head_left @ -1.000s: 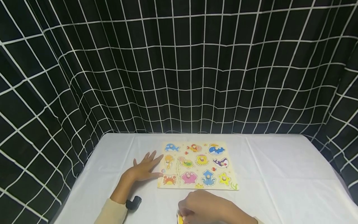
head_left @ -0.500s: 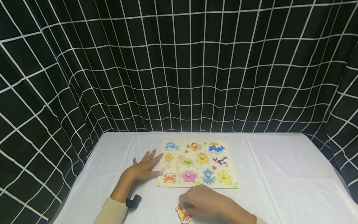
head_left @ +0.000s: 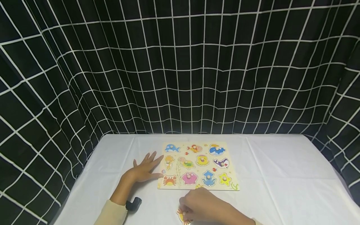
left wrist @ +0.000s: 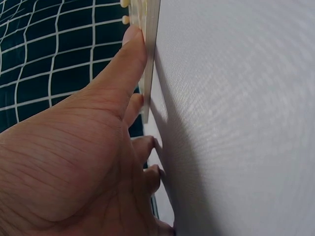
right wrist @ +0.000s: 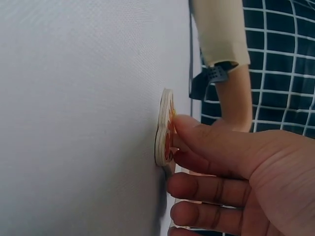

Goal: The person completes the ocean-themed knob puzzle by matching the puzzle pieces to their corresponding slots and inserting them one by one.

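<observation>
Just in front of the wooden peg puzzle board [head_left: 177, 187], my right hand [head_left: 203, 204] pinches a crab puzzle piece [head_left: 180, 215] at its small knob. In the right wrist view the crab piece [right wrist: 164, 129] appears edge-on, close to the white cloth, between thumb and forefinger; whether it touches the cloth I cannot tell. My left hand [head_left: 144, 170] lies spread at the board's left side. Its thumb touches the edge of the board [left wrist: 152, 64] in the left wrist view. A crab picture [head_left: 170, 180] without a knob shows at the board's lower left corner.
Several knobbed sea-animal pieces sit in the board, among them a pink shell [head_left: 189, 178], a blue squid [head_left: 208, 178] and a yellow starfish [head_left: 224, 179]. A white cloth [head_left: 281, 187] covers the table. Black gridded curtains [head_left: 191, 78] surround its back and sides.
The crab piece, mostly hidden under my right hand a second ago, came further into view and turned a little in the fingers. My left hand and the board stay in place.
</observation>
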The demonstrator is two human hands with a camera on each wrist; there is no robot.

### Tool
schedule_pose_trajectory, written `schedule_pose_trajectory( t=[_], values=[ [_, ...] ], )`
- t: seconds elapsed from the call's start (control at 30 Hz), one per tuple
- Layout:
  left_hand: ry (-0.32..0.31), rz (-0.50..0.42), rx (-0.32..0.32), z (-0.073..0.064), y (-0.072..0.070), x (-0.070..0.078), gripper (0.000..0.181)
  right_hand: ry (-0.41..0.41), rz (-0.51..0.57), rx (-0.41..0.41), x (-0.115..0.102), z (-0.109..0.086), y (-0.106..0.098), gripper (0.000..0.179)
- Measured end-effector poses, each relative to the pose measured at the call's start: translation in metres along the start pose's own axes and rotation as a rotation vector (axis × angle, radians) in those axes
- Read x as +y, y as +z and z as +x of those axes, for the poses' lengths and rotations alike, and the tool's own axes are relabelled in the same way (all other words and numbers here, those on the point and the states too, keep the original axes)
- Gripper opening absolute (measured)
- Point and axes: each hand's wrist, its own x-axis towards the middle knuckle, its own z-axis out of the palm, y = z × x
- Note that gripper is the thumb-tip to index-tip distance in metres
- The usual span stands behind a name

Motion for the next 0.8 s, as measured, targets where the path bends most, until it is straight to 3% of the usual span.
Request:
schedule_pose_trajectory(
  t=[0.57, 0.8],
  values=[
    [-0.001, 0.024, -0.023, -0.0026, -0.0024, 0.0034, 0.079, -0.048, -0.033, 0.059, -0.0039, -0.0008, 0.0016, 0.008],
    [-0.007, 0.022, -0.021, -0.0009, -0.0012, 0.0027, 0.076, -0.067, -0.068, 0.091, -0.0049, -0.0006, -0.0026, 0.022]
  ],
)
